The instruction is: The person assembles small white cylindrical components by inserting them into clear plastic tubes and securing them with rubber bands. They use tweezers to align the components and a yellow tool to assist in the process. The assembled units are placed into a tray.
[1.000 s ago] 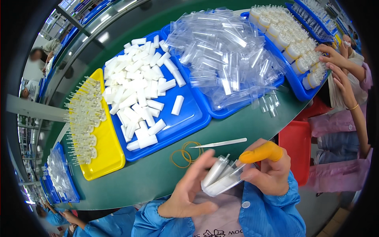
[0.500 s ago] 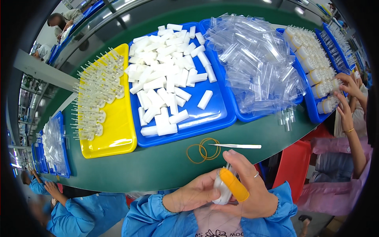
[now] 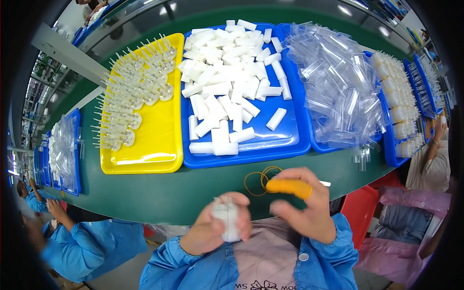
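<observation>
In my left hand (image 3: 205, 227) is a small white bundle (image 3: 228, 220) with clear plastic at its upper end; my fingers and thumb close round its sides. My right hand (image 3: 309, 212) wears a yellow finger cot (image 3: 289, 187) on the index finger. Its thumb and index finger are apart, with nothing visible between them. The index fingertip reaches the rubber bands (image 3: 247, 186) on the green table; whether it touches them I cannot tell. White tweezers (image 3: 326, 183) lie mostly hidden behind that hand.
A yellow tray (image 3: 145, 163) holds spiky clear parts. Blue trays beside it carry white cylinders (image 3: 277, 119), clear plastic sleeves (image 3: 333, 82) and banded white bundles (image 3: 398, 113). A co-worker in blue (image 3: 104, 246) sits left, another in pink (image 3: 391, 251) right, beside a red chair (image 3: 358, 208).
My hands have separated: the left moved left with the white bundle, while the right let go and moved up beside the rubber bands. The view has shifted slightly.
</observation>
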Demonstrator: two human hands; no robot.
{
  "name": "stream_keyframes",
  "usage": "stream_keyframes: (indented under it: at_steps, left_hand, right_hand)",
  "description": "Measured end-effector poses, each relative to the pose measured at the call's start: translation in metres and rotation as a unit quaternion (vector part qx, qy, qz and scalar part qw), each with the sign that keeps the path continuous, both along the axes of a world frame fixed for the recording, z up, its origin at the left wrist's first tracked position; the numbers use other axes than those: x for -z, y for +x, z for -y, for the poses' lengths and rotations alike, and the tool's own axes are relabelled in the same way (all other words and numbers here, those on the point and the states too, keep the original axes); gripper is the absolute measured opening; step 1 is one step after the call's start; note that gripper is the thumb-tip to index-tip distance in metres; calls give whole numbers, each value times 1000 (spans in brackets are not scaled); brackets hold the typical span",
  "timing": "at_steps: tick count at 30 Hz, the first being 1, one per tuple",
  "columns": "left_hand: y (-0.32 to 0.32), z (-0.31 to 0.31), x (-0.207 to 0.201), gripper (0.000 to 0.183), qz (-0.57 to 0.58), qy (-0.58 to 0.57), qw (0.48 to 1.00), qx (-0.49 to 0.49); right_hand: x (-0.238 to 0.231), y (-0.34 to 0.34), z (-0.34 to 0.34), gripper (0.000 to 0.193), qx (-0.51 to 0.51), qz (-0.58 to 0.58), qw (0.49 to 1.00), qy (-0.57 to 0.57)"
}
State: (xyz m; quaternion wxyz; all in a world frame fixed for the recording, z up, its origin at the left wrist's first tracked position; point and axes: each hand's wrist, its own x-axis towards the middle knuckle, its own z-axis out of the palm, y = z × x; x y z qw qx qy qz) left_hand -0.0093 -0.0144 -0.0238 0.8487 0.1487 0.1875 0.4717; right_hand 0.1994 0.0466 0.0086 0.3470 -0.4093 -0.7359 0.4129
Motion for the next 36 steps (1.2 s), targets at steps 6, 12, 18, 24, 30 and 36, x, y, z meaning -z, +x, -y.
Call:
stream_keyframes:
  at_steps: [6,12,18,24,30,36]
  left_hand:
    - [-26,-10,0,59,-128,43,970,-202]
    - [-20,-10,-11,83,-399,89,909,-75]
    - [0,-15,-6,58,-446,241,861,48]
    - [17,-21,-11,41,-659,398,638,-2]
    - [10,-31,-22,37,-514,287,807,43]
    - [4,-22,-16,43,-106,94,990,-23]
  right_hand:
    - [35,-29,-10,22,114,237,939,220]
    - [34,-32,-4,16,127,166,949,235]
    - [10,-29,15,18,64,-194,973,-106]
    - [-12,-31,19,23,30,-75,996,-30]
    - [-7,-23,54,32,-67,129,945,293]
    - [-7,1,44,25,15,210,963,171]
